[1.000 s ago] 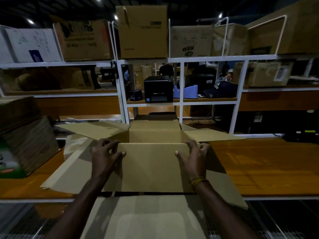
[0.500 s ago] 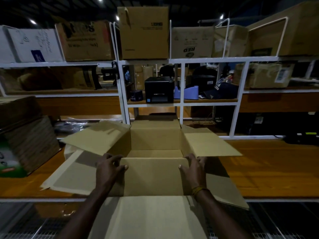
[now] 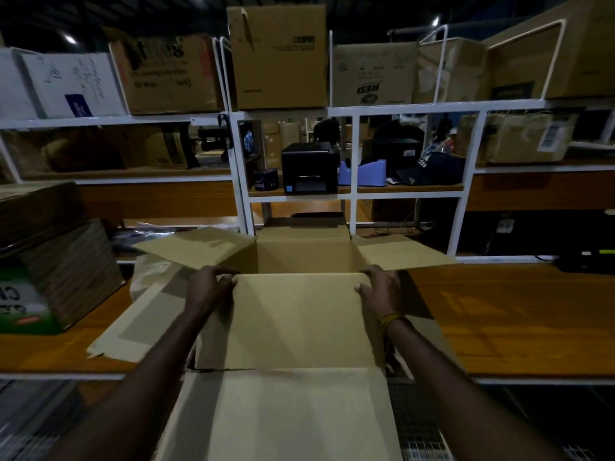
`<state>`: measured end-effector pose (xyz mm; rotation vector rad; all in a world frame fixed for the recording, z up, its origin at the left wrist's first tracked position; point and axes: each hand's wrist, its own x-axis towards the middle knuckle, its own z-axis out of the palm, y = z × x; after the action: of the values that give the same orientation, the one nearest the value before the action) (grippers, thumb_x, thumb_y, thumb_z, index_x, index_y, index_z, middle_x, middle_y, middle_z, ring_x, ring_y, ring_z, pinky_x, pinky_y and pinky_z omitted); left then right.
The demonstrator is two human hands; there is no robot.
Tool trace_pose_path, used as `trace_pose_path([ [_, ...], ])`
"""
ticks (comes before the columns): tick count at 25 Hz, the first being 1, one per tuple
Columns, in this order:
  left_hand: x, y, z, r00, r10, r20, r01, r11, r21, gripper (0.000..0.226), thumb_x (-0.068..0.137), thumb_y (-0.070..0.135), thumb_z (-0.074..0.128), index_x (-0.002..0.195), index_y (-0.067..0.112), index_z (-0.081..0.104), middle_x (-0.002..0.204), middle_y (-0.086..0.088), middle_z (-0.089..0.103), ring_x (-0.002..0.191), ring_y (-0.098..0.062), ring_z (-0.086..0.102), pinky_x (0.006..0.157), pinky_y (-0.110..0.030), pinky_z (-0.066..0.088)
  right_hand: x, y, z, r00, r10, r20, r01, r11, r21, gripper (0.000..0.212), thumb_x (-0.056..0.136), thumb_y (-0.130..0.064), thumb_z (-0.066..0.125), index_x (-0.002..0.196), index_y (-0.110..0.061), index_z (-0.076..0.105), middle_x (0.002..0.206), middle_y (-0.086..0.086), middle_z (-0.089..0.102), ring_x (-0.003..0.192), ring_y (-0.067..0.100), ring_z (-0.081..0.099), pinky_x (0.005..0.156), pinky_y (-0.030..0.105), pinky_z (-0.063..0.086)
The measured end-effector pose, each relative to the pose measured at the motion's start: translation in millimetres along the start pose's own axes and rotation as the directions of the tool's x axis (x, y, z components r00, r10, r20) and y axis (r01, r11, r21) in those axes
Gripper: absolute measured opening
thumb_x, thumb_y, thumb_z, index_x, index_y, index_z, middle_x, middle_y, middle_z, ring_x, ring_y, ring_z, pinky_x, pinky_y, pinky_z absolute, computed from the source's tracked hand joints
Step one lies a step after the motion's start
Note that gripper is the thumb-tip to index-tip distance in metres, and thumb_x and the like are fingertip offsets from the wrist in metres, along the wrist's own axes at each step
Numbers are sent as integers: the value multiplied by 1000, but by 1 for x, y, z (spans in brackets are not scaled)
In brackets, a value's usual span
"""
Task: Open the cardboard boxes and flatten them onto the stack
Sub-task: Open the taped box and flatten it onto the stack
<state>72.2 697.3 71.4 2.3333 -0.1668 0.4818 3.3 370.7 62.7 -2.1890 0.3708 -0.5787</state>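
the opening step looks to be well under way: the cardboard box point(image 3: 301, 261) is sitting on the wooden bench point(image 3: 515, 314) right in front of the person, mouth up, with its side flaps splaying outward and the near flap hanging down over the bench edge toward the camera. both hands are working the top edge of the near wall. the left hand point(image 3: 209, 287) is curling over the left corner of that edge, fingers hooking inside and thumb outside, so it is gripping the card. the right hand point(image 3: 382, 287) is clasping the right corner in the same way, thumb lying on the outer face. judging by this, the next move is calling for collapsing the box: pushing opposite corners so the walls fold flat. it then needs carrying to the stack of flattened card point(image 3: 63, 274) lying well apart at the left of the bench. whether the bottom is loosened is hidden, and a closed bottom would be resisting the fold. shelves point(image 3: 239, 161) of other boxes are standing behind
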Motion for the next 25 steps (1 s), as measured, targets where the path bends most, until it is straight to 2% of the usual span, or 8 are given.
trace_pose_path([
  [3,5,17,1,998,-46,46,41,995,95,21,92,23,67,112,24,72,118,-2,69,89,-9,62,71,-27,49,1,-11,-6,1000,9,4,-9,999,39,35,90,-6,68,124,-13,63,137,14,37,110,13,49,82,12,38],
  [6,-16,15,10,984,-146,101,128,978,162,22,89,35,71,110,30,73,91,-1,73,68,-11,65,62,-26,50,-21,-3,1,994,0,113,-1,1000,5,41,86,-19,75,126,-17,63,141,11,29,112,19,49,95,21,40],
  [8,-32,-2,19,968,-206,141,181,968,173,22,85,40,74,105,33,74,75,2,71,64,-12,66,62,-25,50,-41,12,14,986,23,165,-14,998,-58,49,83,-28,77,129,-21,60,142,12,29,119,26,50,102,26,40],
  [11,-54,-27,34,934,-271,234,230,955,189,25,83,42,76,105,33,75,94,4,75,80,-13,68,72,-26,53,-67,34,28,972,100,212,-54,976,-209,56,86,-43,71,136,-27,53,141,13,28,127,32,41,104,38,41],
  [15,-73,-48,53,901,-336,274,235,909,343,40,76,60,71,113,43,70,118,4,71,105,-21,65,92,-37,52,-93,56,41,942,157,295,-12,899,-438,70,88,-58,58,149,-36,33,155,21,16,144,39,16,113,53,26],
  [17,-78,-49,62,907,-353,229,222,864,452,51,74,69,64,119,46,65,128,0,65,119,-28,57,102,-49,43,-97,64,43,932,149,331,-4,916,-400,75,87,-59,57,152,-39,25,161,21,1,148,41,2,117,56,17],
  [20,-94,-19,79,939,-292,181,176,861,477,59,78,67,64,132,43,56,145,-6,49,136,-33,39,109,-59,32,-89,71,38,934,100,344,13,950,-311,74,88,-59,59,152,-39,27,163,16,-8,150,38,-3,118,54,15],
  [25,-119,59,142,944,-93,318,-20,942,336,62,86,56,64,143,40,45,156,-7,34,143,-28,30,115,-52,31,-73,88,14,959,0,285,65,973,-220,66,90,-46,63,149,-39,33,164,10,1,150,31,11,116,46,29],
])
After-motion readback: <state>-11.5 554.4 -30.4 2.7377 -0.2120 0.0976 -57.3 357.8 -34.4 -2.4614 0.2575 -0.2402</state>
